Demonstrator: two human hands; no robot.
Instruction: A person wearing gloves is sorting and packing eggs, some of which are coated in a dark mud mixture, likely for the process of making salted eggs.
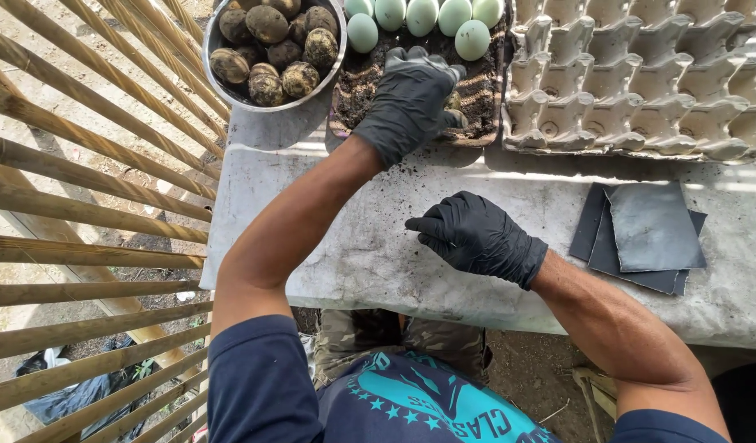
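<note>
Head view, worked left to right. Noted bamboo slats (91, 164) filling the left of the frame, close against the table (353, 254) edge. Logged a metal bowl (206, 41) at upper left, heaped with dark, mud-coated eggs (267, 25).

Found the left hand (411, 102), black-gloved, at upper centre, pressed down into a shallow tray (361, 82) of dark crumbly mix. Saw its fingers curled over a speckled lump (453, 103) at the tray's right side; could not tell whether truly gripped or only covered. Counted several pale green eggs (421, 15), still clean, along the tray's top edge, just above that hand.

Judged the step in hand as coating: working something into the mix, between the clean eggs above and the coated ones in the bowl. Judged any lift from here to call for a gentle, full-finger hold and a short carry left, over the tray rim.

Placed the right hand (476, 238) at centre, resting on the table, fingers drawn loosely together, nothing seen in them. Marked spilled dark crumbs (427, 168) between the two hands.

Recorded grey sheets (653, 226) stacked at right, and an empty moulded egg carton (632, 74) at upper right, butted against the tray. Saw nothing blocking the bowl except the left forearm's own reach.
</note>
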